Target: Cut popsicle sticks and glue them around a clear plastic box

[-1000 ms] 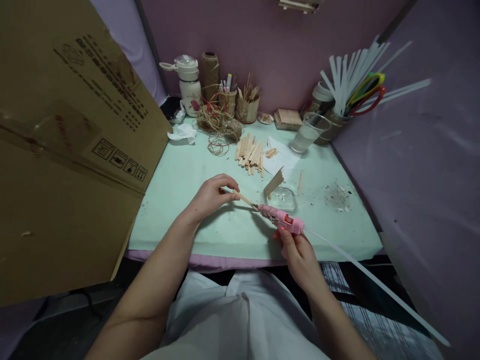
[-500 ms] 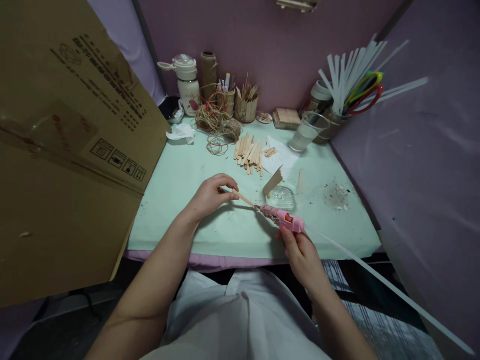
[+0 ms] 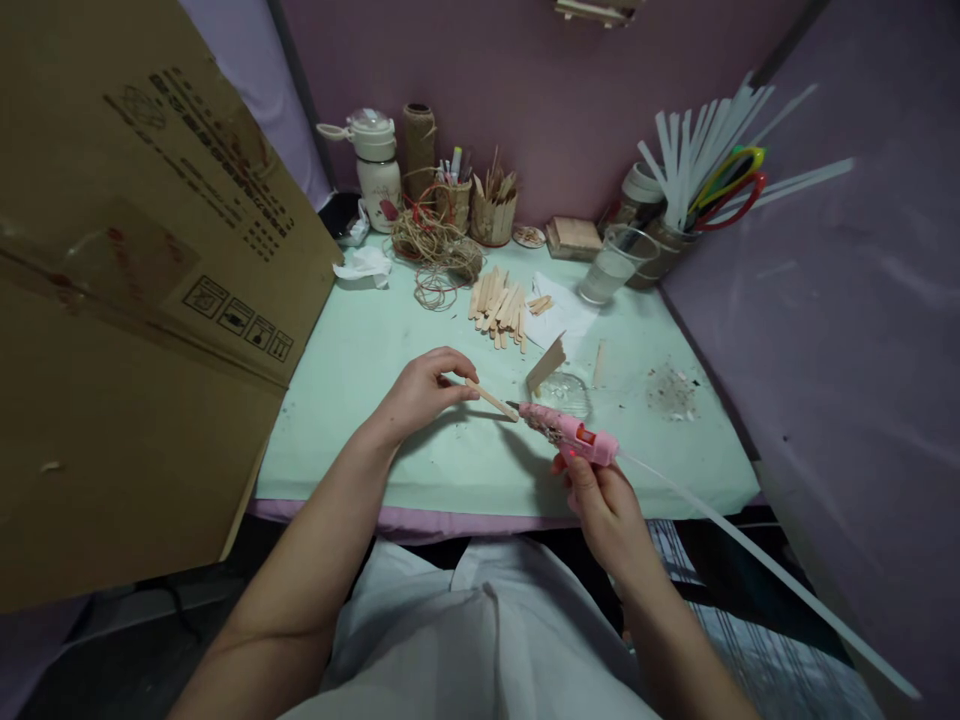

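Between thumb and fingers, my left hand pinches a popsicle stick at one end, its other end pointing right over the table. My right hand is wrapped around the handle of a pink hot glue gun. The gun's nozzle is at the stick's free end; whether they touch I cannot tell. A long white glue stick trails out of the gun's back. Just beyond the nozzle, a joined panel of wooden sticks leans upright at a clear glass dish.
Loose popsicle sticks lie in a pile behind my hands, near tangled twine. A clear plastic cup stands at the back right beside a can with glue sticks and scissors. A big cardboard box walls off the left.
My right hand has shifted the glue gun slightly to the right, and the trailing glue stick has swung with it. My left hand and its popsicle stick have stayed almost still.
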`<state>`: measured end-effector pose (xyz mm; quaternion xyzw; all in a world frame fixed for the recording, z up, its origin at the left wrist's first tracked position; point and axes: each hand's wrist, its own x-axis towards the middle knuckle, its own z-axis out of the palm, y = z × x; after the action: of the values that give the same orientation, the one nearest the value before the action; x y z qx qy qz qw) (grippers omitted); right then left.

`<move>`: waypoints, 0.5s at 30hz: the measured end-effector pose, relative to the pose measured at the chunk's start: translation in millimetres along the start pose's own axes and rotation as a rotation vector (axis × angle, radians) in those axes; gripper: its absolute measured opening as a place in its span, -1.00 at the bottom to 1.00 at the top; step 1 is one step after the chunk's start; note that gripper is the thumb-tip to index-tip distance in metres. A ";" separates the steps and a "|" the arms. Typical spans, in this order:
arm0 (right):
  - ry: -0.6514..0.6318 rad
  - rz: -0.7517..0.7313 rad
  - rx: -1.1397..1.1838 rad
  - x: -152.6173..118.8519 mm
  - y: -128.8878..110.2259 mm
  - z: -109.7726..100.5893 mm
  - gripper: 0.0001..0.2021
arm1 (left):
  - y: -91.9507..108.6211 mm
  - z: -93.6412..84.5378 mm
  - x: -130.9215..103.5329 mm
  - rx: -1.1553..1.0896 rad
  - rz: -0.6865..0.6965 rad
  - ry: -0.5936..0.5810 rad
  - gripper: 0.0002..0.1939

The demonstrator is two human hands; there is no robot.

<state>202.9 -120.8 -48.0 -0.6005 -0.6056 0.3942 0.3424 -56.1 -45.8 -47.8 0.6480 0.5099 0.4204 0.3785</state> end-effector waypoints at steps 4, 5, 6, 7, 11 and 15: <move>-0.052 -0.012 0.028 3.0 -7.9 5.5 -0.49 | 0.7 0.2 -0.3 -0.005 0.003 0.002 -0.90; -0.066 -0.017 0.033 3.7 -10.2 7.2 -0.49 | 1.1 0.1 -0.4 -0.005 0.007 0.001 -0.90; -0.076 -0.020 0.037 4.4 -12.3 8.9 -0.49 | 1.6 0.0 -0.5 -0.005 0.012 0.000 -0.90; -0.084 -0.022 0.038 5.1 -14.2 10.5 -0.49 | 2.0 -0.1 -0.6 -0.005 0.017 0.000 -0.90; -0.105 -0.049 0.048 7.5 -18.8 14.4 -0.50 | 3.0 -0.3 -0.7 -0.016 0.027 -0.004 -0.90; -0.098 -0.075 0.052 8.9 -19.2 15.0 -0.49 | 3.1 -0.3 -1.2 -0.013 0.030 -0.006 -0.92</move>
<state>180.4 -112.3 -38.3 -0.5484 -0.6333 0.4255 0.3422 -55.5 -47.6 -45.0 0.6545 0.4963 0.4273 0.3780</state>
